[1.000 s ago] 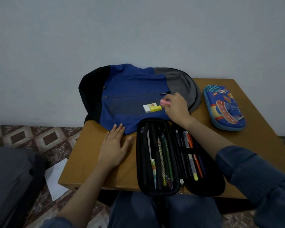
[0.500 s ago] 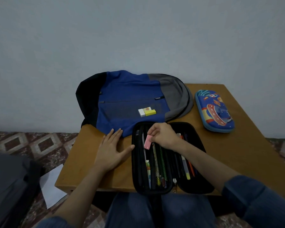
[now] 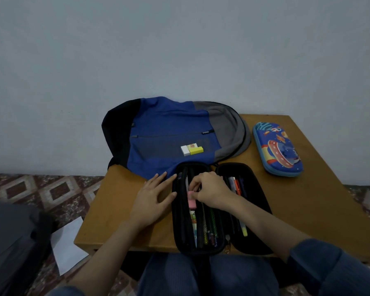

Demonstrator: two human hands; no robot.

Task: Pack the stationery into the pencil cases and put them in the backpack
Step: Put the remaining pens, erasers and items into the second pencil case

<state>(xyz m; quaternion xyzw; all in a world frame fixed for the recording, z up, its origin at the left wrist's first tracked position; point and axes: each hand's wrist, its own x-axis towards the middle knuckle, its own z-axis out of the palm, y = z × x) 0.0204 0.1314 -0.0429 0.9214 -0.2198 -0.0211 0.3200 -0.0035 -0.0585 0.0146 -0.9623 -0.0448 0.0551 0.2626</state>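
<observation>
The right hand [image 3: 209,189] pinches a pink eraser [image 3: 191,202] atop pens [image 3: 209,223] in the open case's [image 3: 257,227] left half; the left hand [image 3: 152,195] lies flat beside the case. Seated loosely, the eraser may block closing.

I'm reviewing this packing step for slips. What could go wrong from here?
1. The black case seems to jut past the near edge of the table, and the left hand lies flat beside it; a push from the right hand might tip it.
2. The pink eraser it pinches sits on the pens and may hinder closing.
3. The erasers on the backpack lie loose and could slide off when it is lifted.
</observation>
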